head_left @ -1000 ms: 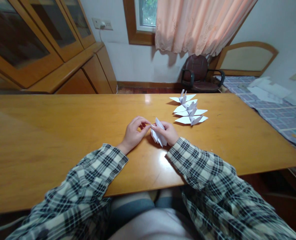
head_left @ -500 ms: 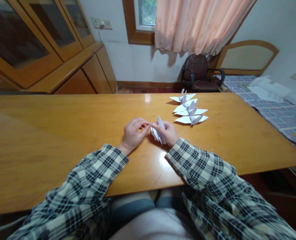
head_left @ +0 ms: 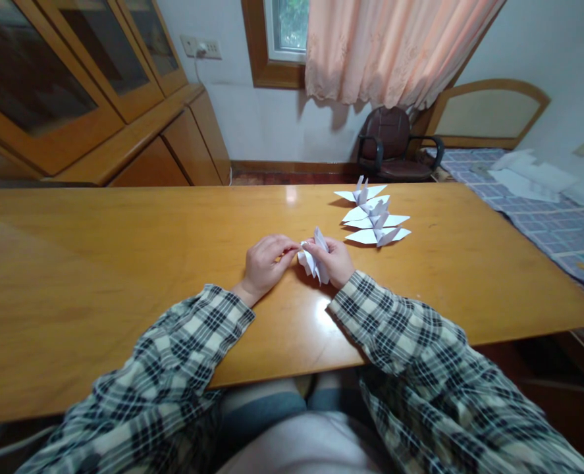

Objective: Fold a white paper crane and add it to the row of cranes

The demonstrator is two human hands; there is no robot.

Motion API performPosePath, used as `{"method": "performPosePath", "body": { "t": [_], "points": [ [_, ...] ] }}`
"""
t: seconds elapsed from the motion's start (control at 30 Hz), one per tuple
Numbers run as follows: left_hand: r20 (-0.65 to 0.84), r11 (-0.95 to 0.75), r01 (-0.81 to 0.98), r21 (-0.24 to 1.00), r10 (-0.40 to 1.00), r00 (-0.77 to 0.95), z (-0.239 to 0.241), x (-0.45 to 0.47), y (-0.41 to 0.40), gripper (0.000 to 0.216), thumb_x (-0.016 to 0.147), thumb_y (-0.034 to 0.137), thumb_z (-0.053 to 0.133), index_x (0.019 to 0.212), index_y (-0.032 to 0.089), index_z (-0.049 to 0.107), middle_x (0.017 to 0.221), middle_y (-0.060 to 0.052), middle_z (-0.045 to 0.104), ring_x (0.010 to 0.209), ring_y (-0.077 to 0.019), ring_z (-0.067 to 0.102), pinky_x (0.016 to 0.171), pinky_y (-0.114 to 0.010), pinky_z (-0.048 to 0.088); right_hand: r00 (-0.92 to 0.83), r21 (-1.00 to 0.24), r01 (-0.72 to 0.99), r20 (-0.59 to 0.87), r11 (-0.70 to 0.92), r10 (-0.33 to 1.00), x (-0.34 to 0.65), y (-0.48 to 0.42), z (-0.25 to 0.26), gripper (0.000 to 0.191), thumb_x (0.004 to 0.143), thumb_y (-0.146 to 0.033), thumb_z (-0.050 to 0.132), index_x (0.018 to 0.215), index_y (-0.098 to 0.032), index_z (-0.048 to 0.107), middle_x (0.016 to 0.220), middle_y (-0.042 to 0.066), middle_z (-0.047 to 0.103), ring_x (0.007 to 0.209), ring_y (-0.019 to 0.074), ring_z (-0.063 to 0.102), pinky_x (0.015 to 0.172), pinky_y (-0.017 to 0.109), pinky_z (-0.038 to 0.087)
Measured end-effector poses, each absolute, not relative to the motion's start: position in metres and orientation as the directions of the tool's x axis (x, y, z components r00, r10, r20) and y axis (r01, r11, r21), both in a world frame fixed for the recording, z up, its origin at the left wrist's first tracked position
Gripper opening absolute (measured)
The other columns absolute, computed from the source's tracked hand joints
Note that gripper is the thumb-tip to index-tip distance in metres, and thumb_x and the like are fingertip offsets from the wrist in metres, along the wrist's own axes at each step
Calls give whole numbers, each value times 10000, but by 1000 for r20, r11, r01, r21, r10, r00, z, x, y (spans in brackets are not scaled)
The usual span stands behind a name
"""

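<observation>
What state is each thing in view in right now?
left hand: fingers pinched on one tip of the folded paper.
right hand: closed around the folded paper.
folded paper: partly folded, held between both hands.
paper cranes: three, wings spread, resting in a row on the table.
curtain: drawn across most of the window.
cabinet doors: shut.
wall socket: a plug in it.

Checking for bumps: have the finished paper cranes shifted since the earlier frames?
No. The paper cranes lie at the same spot near the table's far edge.
</observation>
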State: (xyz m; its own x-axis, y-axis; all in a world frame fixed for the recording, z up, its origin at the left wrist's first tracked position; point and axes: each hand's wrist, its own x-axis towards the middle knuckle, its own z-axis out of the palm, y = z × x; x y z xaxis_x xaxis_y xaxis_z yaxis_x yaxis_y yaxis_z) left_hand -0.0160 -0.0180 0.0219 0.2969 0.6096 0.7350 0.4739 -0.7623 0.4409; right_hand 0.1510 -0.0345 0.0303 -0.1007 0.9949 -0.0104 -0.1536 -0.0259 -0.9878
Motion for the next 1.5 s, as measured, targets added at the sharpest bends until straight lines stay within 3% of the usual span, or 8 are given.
{"method": "performPosePath", "body": {
  "t": [0.4,0.9,1.03,1.17,1.27,1.5],
  "points": [
    [702,-746,456,485,643,306,19,-13,-20,109,849,261,572,885,211,662,842,-34,694,797,-151,623,748,-290,493,-53,-991,-130,-17,-24,998,152,-32,31,396,603,-522,743,728,-163,633,559,-13,591,471,106,517,451,232,430],
    [689,-724,467,507,667,285,19,-11,-21,135,853,306,563,848,205,652,802,-26,666,730,-140,595,703,-270,480,-80,-995,-95,33,26,996,152,-34,33,393,664,-558,695,688,-174,613,508,-25,537,443,104,463,433,239,376],
    [674,-696,448,562,699,240,23,-10,-21,123,856,287,564,827,198,643,790,-22,650,681,-125,561,668,-257,471,-58,-996,-79,56,51,997,152,-33,32,417,684,-570,668,765,-162,662,577,-8,565,509,109,481,481,241,382],
    [657,-642,440,627,740,144,26,-10,-20,116,853,279,571,816,190,635,791,-24,637,691,-124,560,634,-243,467,-99,-988,-125,105,92,990,152,-31,30,425,680,-535,684,927,-188,681,798,17,649,702,136,559,648,263,448],
    [638,-605,435,666,765,88,26,-10,-18,106,848,274,577,817,187,629,798,-21,634,709,-124,568,631,-235,469,-139,-985,-140,117,98,983,152,-30,27,361,669,-495,708,837,-177,678,804,17,656,741,142,568,713,272,448],
    [586,-553,410,725,809,54,20,-11,-14,138,854,318,567,856,182,594,803,-9,617,703,-113,571,645,-230,472,-83,-989,-119,92,82,992,156,-26,21,333,693,-480,695,763,-156,671,714,13,645,657,133,554,653,266,429]
  ]
}}
